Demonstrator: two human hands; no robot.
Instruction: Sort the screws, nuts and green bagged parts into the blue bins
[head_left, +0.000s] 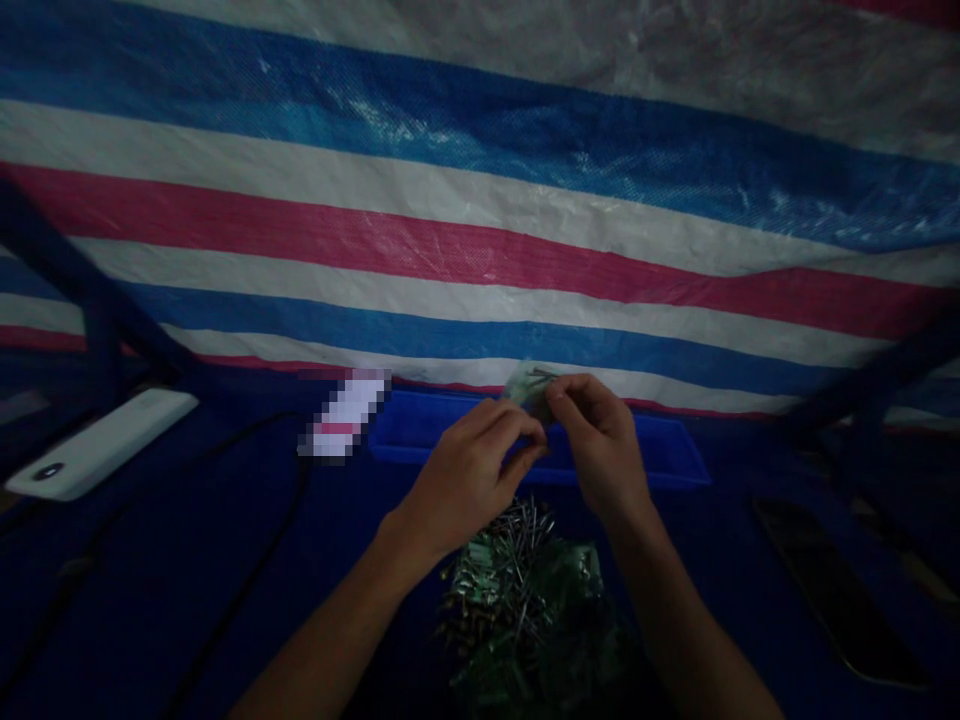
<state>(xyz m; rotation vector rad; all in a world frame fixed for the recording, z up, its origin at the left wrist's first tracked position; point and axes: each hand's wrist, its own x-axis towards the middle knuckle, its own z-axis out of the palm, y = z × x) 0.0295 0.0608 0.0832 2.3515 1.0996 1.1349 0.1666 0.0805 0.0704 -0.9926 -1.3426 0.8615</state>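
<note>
I have a small clear bag (525, 385) up in front of me, at the far side of the tray (686, 462) as I look down on it, and I can make out something thin and dark in or against the plastic. To handle it well, I would keep the pinch light and close to the edge, so that the film doesn't slip or crumple and whatever is in it doesn't spill. Both wrists should stay steady, the two hands working close together, and above the tray is a sensible spot, since a dropped piece would likely land inside it. The light is poor, so I'd go by touch as much as by sight.

My right hand (604, 440) has thumb and forefinger brought together on the bag's right edge, with next to no gap, the other fingers curled in behind. My left hand (480, 450) is just beside it, palm turned inward; its thumb and forefinger bend round toward each other, tips close together at the bag's lower edge. Whether they grip the film or merely touch it, I cannot tell, as my knuckles hide that part.

On the near side of the tray, below my hands, lies a heap of screws (529, 530) mixed with more bags (574, 565). The phone (840, 590) lies right of the tray and nearer to me.
</note>
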